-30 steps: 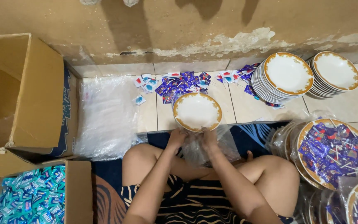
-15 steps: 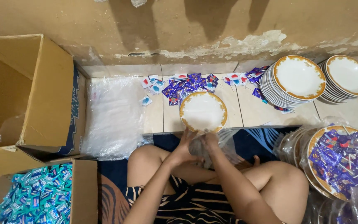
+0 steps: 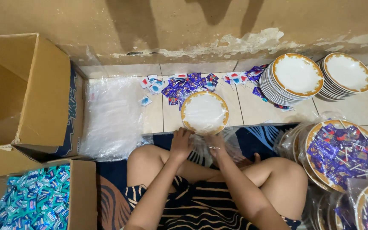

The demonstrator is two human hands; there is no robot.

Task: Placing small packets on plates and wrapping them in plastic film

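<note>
A white plate with a gold rim (image 3: pixel 204 112) lies on the tiled floor in front of my crossed legs, partly inside a clear plastic bag (image 3: pixel 224 145). My left hand (image 3: pixel 181 142) grips the bag's near edge at the plate's lower left. My right hand (image 3: pixel 216 142) holds the same bag at the plate's lower right. Behind the plate lies a scatter of small purple, blue and red sachets (image 3: pixel 184 87).
Two stacks of gold-rimmed plates (image 3: pixel 297 76) (image 3: pixel 346 74) stand at the back right by the wall. Bagged plates filled with purple sachets (image 3: pixel 341 153) lie at my right. A pile of clear bags (image 3: pixel 111 115), an open cardboard box (image 3: pixel 26 93) and a box of teal packets (image 3: pixel 30 200) are at my left.
Both hands have shifted slightly on the bag's edge below the plate. The view has drifted a little; the plate stays in place.
</note>
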